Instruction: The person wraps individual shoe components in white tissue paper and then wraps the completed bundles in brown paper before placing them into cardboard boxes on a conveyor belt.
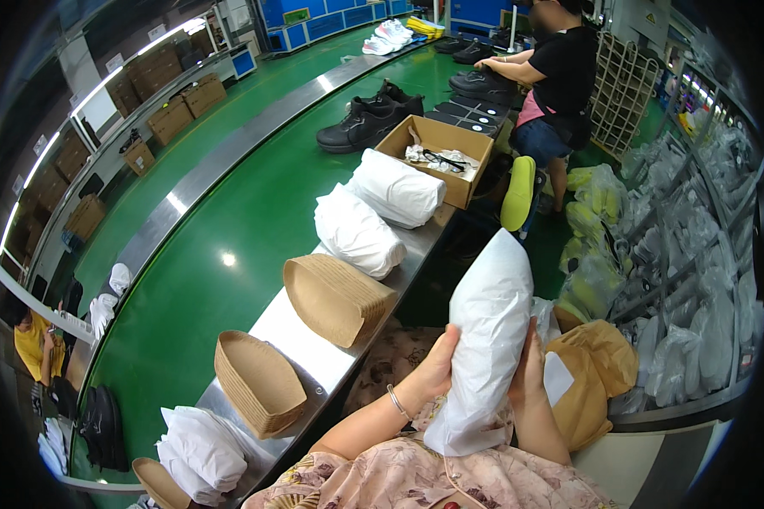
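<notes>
Upright in front of my chest is a long shoe-shaped bundle wrapped in white paper (490, 314), narrow at the top; whatever is inside is hidden. My left hand (438, 365) presses its left side with the fingers partly behind it. On the opposite side my right hand (528, 365) grips it, so both hands are closed on the bundle. To their left, along the metal table edge, lie two similar white wrapped bundles (396, 188). Nearer are two nested stacks of brown cardboard shoe inserts (335, 301) and a pile of white paper (199, 454).
A green conveyor belt (204, 297) curves past on the left. Beyond the bundles stand an open cardboard box (460, 188) and black shoes (361, 125). A co-worker (560, 76) handles shoes farther off. At right are a brown paper bag (598, 373) and a rack of plastic-bagged items (705, 263).
</notes>
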Tool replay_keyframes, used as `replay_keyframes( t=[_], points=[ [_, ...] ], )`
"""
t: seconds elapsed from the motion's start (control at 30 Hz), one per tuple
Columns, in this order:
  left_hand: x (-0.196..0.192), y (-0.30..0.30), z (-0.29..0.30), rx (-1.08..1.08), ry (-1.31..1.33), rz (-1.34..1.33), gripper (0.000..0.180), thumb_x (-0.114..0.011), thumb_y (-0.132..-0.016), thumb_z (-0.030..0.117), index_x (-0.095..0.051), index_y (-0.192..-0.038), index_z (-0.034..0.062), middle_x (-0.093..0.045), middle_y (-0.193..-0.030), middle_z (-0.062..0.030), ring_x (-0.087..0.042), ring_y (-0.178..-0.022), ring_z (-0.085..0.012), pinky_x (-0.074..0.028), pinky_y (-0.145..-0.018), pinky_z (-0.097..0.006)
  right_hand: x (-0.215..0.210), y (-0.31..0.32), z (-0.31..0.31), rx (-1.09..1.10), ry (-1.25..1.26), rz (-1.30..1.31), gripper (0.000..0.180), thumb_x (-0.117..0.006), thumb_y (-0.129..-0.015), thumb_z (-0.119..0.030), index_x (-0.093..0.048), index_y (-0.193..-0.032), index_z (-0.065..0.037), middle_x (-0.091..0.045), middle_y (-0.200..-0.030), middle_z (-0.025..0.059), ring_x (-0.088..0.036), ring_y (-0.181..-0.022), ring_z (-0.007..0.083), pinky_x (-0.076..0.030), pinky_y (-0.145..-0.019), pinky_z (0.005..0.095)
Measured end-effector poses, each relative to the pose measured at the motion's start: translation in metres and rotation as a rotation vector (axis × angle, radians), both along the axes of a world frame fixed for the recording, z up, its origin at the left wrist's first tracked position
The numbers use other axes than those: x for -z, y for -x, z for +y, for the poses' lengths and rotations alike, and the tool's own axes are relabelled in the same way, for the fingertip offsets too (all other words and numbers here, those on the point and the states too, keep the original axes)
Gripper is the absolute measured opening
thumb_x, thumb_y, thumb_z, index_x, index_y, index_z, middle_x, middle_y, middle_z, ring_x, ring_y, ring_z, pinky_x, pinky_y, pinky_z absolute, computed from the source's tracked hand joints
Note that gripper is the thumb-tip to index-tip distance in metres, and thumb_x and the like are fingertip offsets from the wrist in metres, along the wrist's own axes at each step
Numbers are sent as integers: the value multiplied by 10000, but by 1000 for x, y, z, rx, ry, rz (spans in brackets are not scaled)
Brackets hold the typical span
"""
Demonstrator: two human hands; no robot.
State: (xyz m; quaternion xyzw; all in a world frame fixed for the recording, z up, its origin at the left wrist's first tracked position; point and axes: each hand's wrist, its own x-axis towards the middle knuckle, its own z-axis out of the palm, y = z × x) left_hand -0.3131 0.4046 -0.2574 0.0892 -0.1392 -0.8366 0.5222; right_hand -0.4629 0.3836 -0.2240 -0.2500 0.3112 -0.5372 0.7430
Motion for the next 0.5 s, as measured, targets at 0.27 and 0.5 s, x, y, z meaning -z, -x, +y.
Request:
replay_keyframes(
  t=[0.27,0.5],
  points=[
    [-4,1,3,-45,-112,-21,743,-531,-842,532,-315,-1346,30,-435,-1312,-103,-434,-1198,-197,-366,-1001,-343,-3,-4,-9,99,157,335,438,-390,-958,-399,-513,-1120,-11,-531,-1147,79,-502,-1023,159,-390,-904,290],
    [-7,-7,14,101,136,-188,916,-708,-718,482,-255,-1379,38,-394,-1353,-92,-390,-1240,-223,-322,-1034,-378,-27,-3,-42,-45,647,836,338,-406,-958,-259,-572,-983,35,-428,-1285,113,-387,-1203,201,-274,-993,278]
  ],
)
